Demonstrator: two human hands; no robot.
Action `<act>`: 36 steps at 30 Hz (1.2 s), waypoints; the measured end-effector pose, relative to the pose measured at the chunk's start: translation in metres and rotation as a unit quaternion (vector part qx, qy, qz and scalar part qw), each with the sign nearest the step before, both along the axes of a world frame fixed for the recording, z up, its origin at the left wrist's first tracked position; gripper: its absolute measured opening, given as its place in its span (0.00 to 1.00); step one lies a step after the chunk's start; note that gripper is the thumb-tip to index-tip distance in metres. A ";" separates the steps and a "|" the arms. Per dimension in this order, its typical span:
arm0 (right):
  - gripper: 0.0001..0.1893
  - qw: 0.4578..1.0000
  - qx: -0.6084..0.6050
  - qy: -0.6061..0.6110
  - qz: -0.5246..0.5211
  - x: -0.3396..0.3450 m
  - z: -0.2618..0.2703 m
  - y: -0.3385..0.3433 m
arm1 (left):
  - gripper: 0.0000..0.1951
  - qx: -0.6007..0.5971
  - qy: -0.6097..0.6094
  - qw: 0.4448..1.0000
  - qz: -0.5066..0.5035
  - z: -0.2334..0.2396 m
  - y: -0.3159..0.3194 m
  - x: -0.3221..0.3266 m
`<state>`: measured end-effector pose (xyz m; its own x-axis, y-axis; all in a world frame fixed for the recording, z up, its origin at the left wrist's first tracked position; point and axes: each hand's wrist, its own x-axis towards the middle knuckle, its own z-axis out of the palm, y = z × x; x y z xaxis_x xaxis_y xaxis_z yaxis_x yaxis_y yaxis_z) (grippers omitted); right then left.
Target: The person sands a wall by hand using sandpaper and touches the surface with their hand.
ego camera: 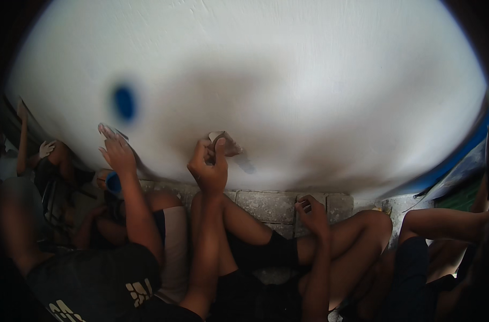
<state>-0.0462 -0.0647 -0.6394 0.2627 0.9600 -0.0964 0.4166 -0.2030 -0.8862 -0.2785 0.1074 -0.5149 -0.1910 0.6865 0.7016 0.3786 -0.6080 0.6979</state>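
Observation:
My left hand point(208, 165) is raised before a white painted wall point(309, 80). Between its thumb and fingers is a folded, worn piece of sandpaper point(230, 147), brown on one face and pale at a corner. A small grey shadow or smudge lies on the wall beside the paper. Lower and to the right, my right hand point(313, 215) hangs above my bent leg, its fingers loosely curled; nothing shows in it. Both my legs are bent close to the foot of the wall.
At left, a co-worker's hand point(119, 155) presses a thin sheet against the wall, above a blue-rimmed container point(113, 182). Farther left sits another person with a gloved hand point(47, 149). Bent legs of someone else point(441, 225) are at right. Grey paving blocks point(264, 207) border the wall.

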 end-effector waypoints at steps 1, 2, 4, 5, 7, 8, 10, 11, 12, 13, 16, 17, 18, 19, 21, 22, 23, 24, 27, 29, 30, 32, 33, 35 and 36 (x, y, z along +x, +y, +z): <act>0.14 1.000 0.014 -0.002 -0.019 -0.001 0.000 0.000 | 0.10 0.000 0.011 1.000 -0.010 -0.005 -0.004 0.003; 0.14 0.998 0.035 -0.005 -0.045 -0.001 0.000 0.000 | 0.11 -0.007 0.049 0.999 0.003 -0.015 -0.012 0.009; 0.13 0.998 0.045 -0.008 -0.040 0.000 0.001 0.001 | 0.12 -0.002 0.138 0.990 -0.013 -0.038 -0.032 0.019; 0.13 0.998 0.049 -0.008 -0.039 0.001 0.001 0.001 | 0.12 0.046 0.177 0.982 -0.054 -0.046 -0.040 0.024; 0.13 0.998 0.053 -0.009 -0.035 0.002 0.001 0.000 | 0.12 -0.033 0.148 0.988 -0.038 -0.050 -0.048 0.029; 0.13 0.999 0.035 0.006 -0.032 0.002 0.001 0.000 | 0.12 -0.082 0.120 0.988 -0.048 -0.046 -0.052 0.029; 0.13 0.999 0.029 0.004 -0.033 0.001 0.001 -0.001 | 0.13 0.000 0.103 0.994 -0.020 -0.022 -0.040 0.027; 0.13 0.999 0.029 0.000 -0.032 0.000 0.000 -0.001 | 0.13 0.006 0.073 0.997 -0.004 -0.009 -0.033 0.026; 0.13 0.999 0.030 0.000 -0.033 0.000 0.000 0.000 | 0.13 -0.011 0.028 0.999 0.021 0.002 -0.028 0.025; 0.14 0.999 0.035 -0.003 -0.034 0.000 0.000 0.000 | 0.13 0.019 0.042 0.999 0.014 0.010 -0.023 0.026; 0.13 0.999 0.036 -0.009 -0.034 0.000 0.000 0.002 | 0.13 0.016 0.081 0.997 -0.009 0.007 -0.024 0.033; 0.13 0.999 0.029 -0.012 -0.032 0.000 0.000 0.002 | 0.14 -0.004 0.106 0.994 0.005 -0.003 -0.030 0.037; 0.13 0.999 0.029 -0.013 -0.032 0.001 0.001 0.003 | 0.14 0.014 0.142 0.990 -0.023 -0.014 -0.038 0.041; 0.14 0.999 0.027 -0.017 -0.029 0.001 0.001 0.003 | 0.14 0.003 0.175 0.984 -0.038 -0.025 -0.047 0.044; 0.14 0.999 0.028 -0.029 -0.025 0.002 0.000 0.002 | 0.14 -0.027 0.136 0.989 -0.045 -0.039 -0.058 0.046; 0.14 0.999 0.033 -0.023 -0.026 0.002 0.000 0.001 | 0.14 -0.034 0.104 0.992 -0.071 -0.040 -0.061 0.047; 0.14 0.999 0.023 -0.011 -0.030 0.002 -0.001 0.001 | 0.13 -0.009 0.101 0.993 -0.058 -0.035 -0.059 0.045; 0.14 0.999 0.025 -0.006 -0.029 0.002 -0.001 0.000 | 0.13 -0.014 0.096 0.995 -0.027 -0.027 -0.054 0.044; 0.14 0.999 0.030 -0.020 -0.026 0.002 -0.002 0.001 | 0.13 0.035 0.078 0.996 -0.005 0.006 -0.031 0.039; 0.14 0.999 0.044 -0.008 -0.028 0.001 -0.002 0.002 | 0.14 0.053 0.068 0.996 0.007 0.012 -0.023 0.043; 0.14 0.999 0.032 -0.008 -0.028 0.001 -0.002 0.002 | 0.14 0.050 0.071 0.996 0.004 0.008 -0.025 0.046; 0.15 0.999 0.035 -0.013 -0.025 0.002 -0.001 0.003 | 0.13 0.040 0.091 0.995 -0.016 -0.011 -0.031 0.055; 0.15 0.999 0.035 -0.015 -0.026 0.002 -0.001 0.002 | 0.13 0.000 0.102 0.994 -0.030 -0.024 -0.040 0.059; 0.15 0.999 0.022 -0.013 -0.031 0.003 -0.001 0.002 | 0.11 -0.097 0.203 0.973 -0.049 -0.048 -0.057 0.063; 0.15 0.999 0.030 -0.017 -0.029 0.003 -0.001 0.002 | 0.11 -0.055 0.182 0.981 -0.050 -0.053 -0.060 0.063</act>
<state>-0.0434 -0.0630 -0.6407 0.3210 0.9466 -0.0302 0.4351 -0.1757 -0.8831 -0.2155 0.0473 -0.5674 0.1301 0.7645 0.6313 0.5566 -0.5833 0.5916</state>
